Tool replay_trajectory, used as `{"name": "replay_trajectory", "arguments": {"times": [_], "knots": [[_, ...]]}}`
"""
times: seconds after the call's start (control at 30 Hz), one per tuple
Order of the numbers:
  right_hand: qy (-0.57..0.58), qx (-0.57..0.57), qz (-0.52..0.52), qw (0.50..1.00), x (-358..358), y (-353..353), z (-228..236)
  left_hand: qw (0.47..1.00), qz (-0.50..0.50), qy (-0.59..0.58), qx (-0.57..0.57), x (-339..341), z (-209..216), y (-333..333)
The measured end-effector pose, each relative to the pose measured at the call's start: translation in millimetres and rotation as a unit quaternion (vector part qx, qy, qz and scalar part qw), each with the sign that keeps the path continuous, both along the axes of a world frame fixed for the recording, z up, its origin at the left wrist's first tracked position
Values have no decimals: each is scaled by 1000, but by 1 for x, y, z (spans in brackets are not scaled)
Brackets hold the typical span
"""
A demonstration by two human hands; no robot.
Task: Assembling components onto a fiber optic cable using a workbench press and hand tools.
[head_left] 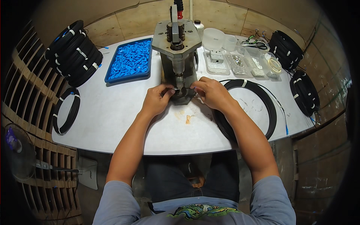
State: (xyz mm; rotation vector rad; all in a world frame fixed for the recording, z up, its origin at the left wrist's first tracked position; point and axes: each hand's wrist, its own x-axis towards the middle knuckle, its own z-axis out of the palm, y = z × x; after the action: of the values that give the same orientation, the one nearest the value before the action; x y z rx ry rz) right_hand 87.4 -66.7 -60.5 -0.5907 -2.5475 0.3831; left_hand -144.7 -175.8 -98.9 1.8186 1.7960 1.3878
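Observation:
A grey metal bench press [177, 52] stands upright at the middle of the table, its ram coming down over a small base. My left hand [156, 98] is at the left of that base, thumb and forefinger pinched together on something too small to make out. From the other side my right hand [213, 93] reaches in with its fingers pinched close under the ram; what they hold is hidden. Beneath my right forearm lies a coil of black cable [270, 112], bound with white tape. One cable end with a blue tip [287, 129] trails off to its right.
Left of the press sits a blue tray [127, 78] full of small blue connectors. Stacked black cable coils [75, 56] stand far left, with more coils [287, 50] far right. Clear plastic boxes [216, 69] of small parts, white tubs [213, 38] and scissors [258, 45] lie behind right.

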Motion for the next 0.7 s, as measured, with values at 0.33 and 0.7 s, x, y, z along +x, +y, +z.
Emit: {"name": "replay_trajectory", "arguments": {"times": [0.33,0.7], "knots": [[4,19,-5,1000,0,0,-2,1000,-1,1,-3,1,2,0],[1,-2,-1,1000,1,0,0,999,-1,3,-39,0,7,-1]]}}
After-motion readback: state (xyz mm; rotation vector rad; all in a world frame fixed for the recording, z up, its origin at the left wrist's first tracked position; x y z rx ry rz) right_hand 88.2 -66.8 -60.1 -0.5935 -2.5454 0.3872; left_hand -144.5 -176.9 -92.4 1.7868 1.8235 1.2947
